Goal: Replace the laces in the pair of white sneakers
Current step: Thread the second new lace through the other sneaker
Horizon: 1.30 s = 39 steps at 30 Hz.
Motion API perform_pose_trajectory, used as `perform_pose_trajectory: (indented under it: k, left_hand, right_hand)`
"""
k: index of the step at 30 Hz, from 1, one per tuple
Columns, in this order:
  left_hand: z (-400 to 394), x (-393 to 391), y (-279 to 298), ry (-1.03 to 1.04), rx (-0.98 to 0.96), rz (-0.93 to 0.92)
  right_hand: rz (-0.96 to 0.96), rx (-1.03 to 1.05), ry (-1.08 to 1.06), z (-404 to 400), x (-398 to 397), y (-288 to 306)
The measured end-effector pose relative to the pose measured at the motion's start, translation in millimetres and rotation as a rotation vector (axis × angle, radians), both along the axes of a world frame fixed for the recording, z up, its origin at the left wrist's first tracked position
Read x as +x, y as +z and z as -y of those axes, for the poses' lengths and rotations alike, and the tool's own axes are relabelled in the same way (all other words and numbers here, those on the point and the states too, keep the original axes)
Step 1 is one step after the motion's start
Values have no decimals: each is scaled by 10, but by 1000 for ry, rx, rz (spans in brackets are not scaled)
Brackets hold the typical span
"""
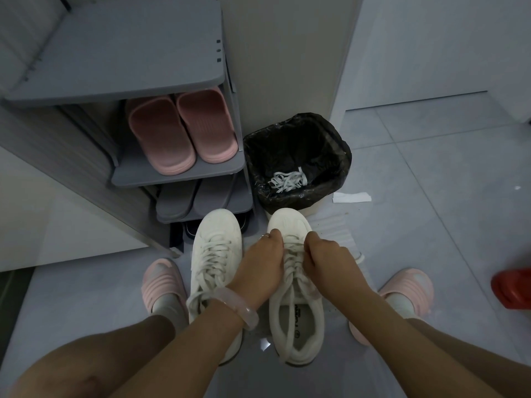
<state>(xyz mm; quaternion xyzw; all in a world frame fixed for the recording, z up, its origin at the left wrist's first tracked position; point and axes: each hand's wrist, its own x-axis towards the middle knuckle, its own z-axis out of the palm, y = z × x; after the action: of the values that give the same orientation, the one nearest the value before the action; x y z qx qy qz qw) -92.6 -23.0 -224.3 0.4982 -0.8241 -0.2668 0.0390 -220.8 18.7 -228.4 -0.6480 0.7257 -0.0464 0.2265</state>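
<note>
- Floor (431, 173) of pale grey tiles carries everything here; a white paper scrap (352, 197) lies on it just right of the bin.
- Shoe rack (115, 53), grey, stands at the left, with pink slippers (181, 130) on one shelf and grey slippers (195, 201) on the shelf below.
- Bin (296, 156) lined with a black bag sits beside the rack, just beyond the sneakers; a bundle of old laces (287, 180) lies inside it.
- Left sneaker (215, 254), white and laced, stands on the floor between the person's feet, which wear pink slippers.
- Right sneaker (296, 297) stands just beside it, toe towards the bin, with a white lace (291, 271) threaded up its front.
- Left hand (258, 268), a pink bangle (238, 307) on its wrist, has its fingers curled, pinching the lace near the toe end.
- Right hand (324, 261) is curled likewise, pinching the same lace from the other side.
</note>
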Motion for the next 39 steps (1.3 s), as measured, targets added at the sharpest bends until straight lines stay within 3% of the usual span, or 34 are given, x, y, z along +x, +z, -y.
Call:
perform_pose_trajectory:
  k: [4,7,10,20,26,34,39]
  left_hand:
    - [21,22,17,-11,45,-24]
    - [71,43,25,85,103,-124]
    - [80,42,9,150,121,-181]
    - [18,-53,-55,-32,-117,115]
    - [36,-91,-53,-40,-113,179]
    - [51,-22,-18,-29,-64,75]
    - [-43,124,73,86,102,-151]
  right_hand:
    - [40,16,-9,1,-26,10]
    - [178,8,-98,13,-76,63]
    - [186,34,-127,41,-99,73]
    - [-43,12,29,67,19,12]
    - [-98,2,58,81,63,8]
    - [36,-4,-41,80,33,-22]
    - [410,8,-141,-50,-133,98]
